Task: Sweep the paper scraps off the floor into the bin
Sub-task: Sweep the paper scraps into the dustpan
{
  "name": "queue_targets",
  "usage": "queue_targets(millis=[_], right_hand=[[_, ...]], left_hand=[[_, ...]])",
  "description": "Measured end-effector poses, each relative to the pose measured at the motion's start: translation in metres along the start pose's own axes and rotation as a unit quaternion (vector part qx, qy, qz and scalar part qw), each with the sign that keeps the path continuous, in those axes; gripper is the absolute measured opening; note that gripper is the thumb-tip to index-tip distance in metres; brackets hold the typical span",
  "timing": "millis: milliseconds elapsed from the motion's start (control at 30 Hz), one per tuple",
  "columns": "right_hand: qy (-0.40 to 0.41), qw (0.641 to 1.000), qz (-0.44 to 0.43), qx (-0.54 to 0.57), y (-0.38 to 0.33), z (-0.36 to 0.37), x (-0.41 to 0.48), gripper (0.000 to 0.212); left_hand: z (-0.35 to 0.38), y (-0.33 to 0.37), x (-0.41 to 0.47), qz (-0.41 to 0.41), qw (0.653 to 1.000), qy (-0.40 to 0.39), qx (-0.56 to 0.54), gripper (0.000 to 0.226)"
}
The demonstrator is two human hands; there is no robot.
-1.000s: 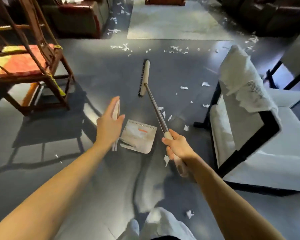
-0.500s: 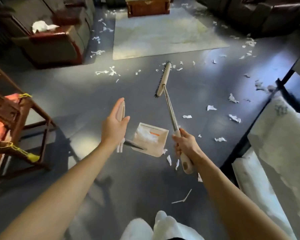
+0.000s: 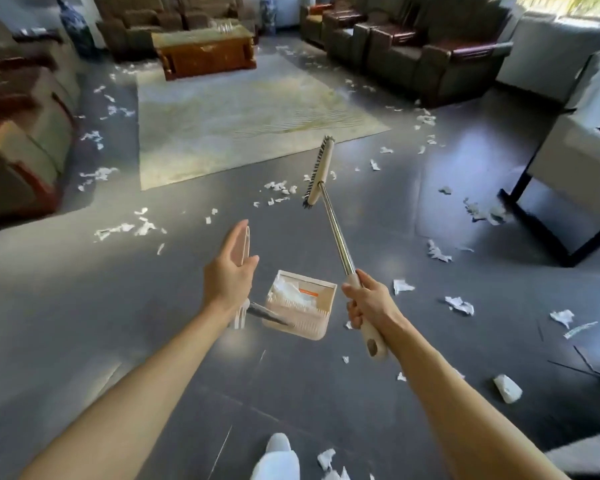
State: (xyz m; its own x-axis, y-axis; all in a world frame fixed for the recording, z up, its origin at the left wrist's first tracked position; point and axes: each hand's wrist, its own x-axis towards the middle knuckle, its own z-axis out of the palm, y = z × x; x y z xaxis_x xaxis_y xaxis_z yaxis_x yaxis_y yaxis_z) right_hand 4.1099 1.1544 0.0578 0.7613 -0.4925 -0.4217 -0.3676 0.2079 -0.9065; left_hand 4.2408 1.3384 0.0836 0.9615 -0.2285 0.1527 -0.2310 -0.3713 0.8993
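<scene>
The dark floor (image 3: 84, 306) stretches before us, with a pale rug (image 3: 239, 126) beyond. We hold the broom (image 3: 336, 233) in our right hand (image 3: 368, 303), fingers wrapped round its grip and the brush head up near the rug's edge. The dustpan (image 3: 321, 332) hangs between our arms with white paper in it. Our left hand (image 3: 231, 271) pinches its upright handle between thumb and nearly straight fingers. Paper scraps (image 3: 459, 304) lie all about the floor.

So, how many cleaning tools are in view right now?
2. The broom is gripped in the right hand, head toward the rug; the dustpan hangs by its handle from the left hand. Others may be off-frame.
</scene>
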Motion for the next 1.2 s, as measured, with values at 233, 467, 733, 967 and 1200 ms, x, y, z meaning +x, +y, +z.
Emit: queue_targets(millis=[233,467,733,967,1200], right_hand=[[0.075,0.996,0.014,0.049,-0.097,0.005,0.188,0.009],[0.125,0.987,0.018,0.099,-0.194,-0.028,0.418,0.008],[0.184,0.979,0.014,0.087,-0.312,-0.107,0.615,0.009],[0.259,0.958,0.015,0.123,-0.389,-0.205,0.824,0.017],[0.321,0.933,0.019,0.163,-0.486,-0.316,0.985,0.029]], left_hand=[[0.096,0.015,0.233,0.038,0.995,-0.087,0.025,0.064],[0.235,0.026,0.469,0.06,0.989,-0.129,0.029,0.061],[0.385,0.089,0.681,0.104,0.98,-0.17,0.018,0.059],[0.577,0.116,0.88,0.11,0.956,-0.254,-0.093,0.062],[0.765,0.199,1.044,0.153,0.933,-0.316,-0.084,0.059]])
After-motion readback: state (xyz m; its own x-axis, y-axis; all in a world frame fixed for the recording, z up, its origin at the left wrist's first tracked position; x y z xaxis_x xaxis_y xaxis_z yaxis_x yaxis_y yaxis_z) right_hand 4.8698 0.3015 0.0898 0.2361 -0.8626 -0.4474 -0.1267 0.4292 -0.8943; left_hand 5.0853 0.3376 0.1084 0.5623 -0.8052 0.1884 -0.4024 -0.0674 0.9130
